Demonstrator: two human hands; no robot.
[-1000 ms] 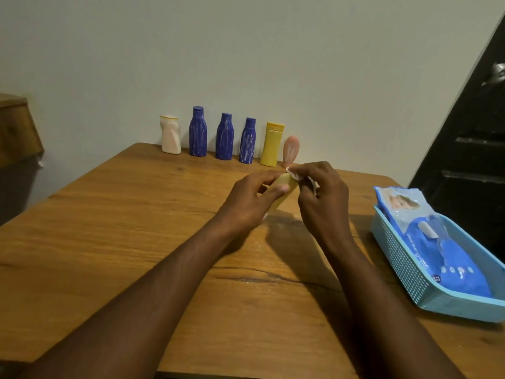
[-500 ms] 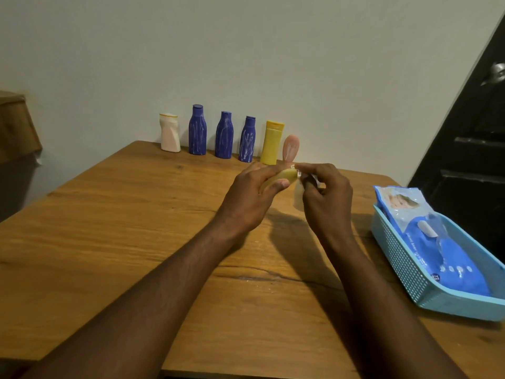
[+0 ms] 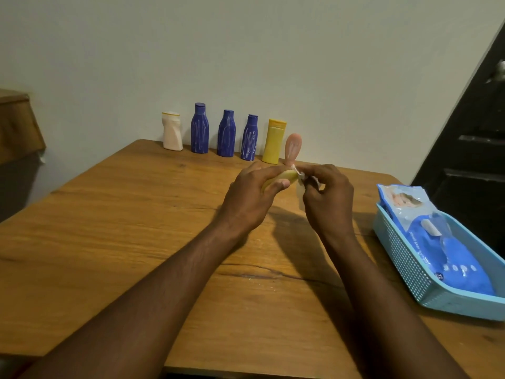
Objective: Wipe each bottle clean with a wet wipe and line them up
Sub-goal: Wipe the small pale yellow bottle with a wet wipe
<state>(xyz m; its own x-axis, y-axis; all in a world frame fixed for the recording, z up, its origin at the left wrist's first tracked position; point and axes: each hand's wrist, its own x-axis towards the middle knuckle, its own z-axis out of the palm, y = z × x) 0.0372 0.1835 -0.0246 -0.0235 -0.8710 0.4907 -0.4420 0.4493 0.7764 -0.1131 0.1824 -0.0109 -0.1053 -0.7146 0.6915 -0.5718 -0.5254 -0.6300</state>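
Yellow bottle [image 3: 281, 177]: held above the bench [image 3: 136, 228], in front of the row.
Left grip [image 3: 251, 198]: fingers curled round it.
Right grip [image 3: 326, 198]: pinches wet wipe [image 3: 300, 175] at its tip.
Lined-up bottles [image 3: 226, 134]: six, upright by the wall.

Ahead, the left hand [image 3: 246, 199] and right hand [image 3: 329, 201] meet, fingers curled.

Bottle row [image 3: 226, 134] behind — basket [image 3: 426, 280] right

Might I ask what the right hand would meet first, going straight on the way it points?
Probably the small yellow bottle in the left hand; the right hand, pinching a wipe, points at it.
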